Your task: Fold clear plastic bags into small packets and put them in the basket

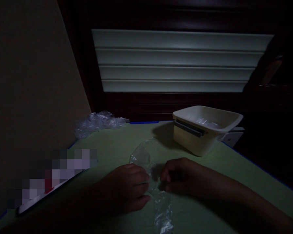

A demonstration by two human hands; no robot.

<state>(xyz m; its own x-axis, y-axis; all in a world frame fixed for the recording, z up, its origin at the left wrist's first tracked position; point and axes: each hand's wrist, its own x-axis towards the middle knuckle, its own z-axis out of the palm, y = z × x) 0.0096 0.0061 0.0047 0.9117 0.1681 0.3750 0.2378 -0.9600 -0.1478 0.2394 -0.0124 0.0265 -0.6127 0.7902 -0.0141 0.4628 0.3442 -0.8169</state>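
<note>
A strip of clear, crinkled plastic film (163, 213) lies on the green tabletop, running from the near edge up between my hands and curving away beyond them. My left hand (133, 188) rests palm down at its left side, fingers slightly apart and tips by the film's edge. On the other side, my right hand (182, 177) is loosely curled, its fingertips close to the film. A dark gap shows between its fingers and thumb, and I see nothing gripped there. Dim light hides exactly where the fingertips touch.
A cream plastic tub (188, 139) with a grey handle stands back right, clear plastic inside. Crumpled clear plastic (100, 123) lies at the back left corner. A flat, white-edged object (39, 201), mostly pixelated, is at the left. Behind the table (117, 139) is a slatted panel (173, 61).
</note>
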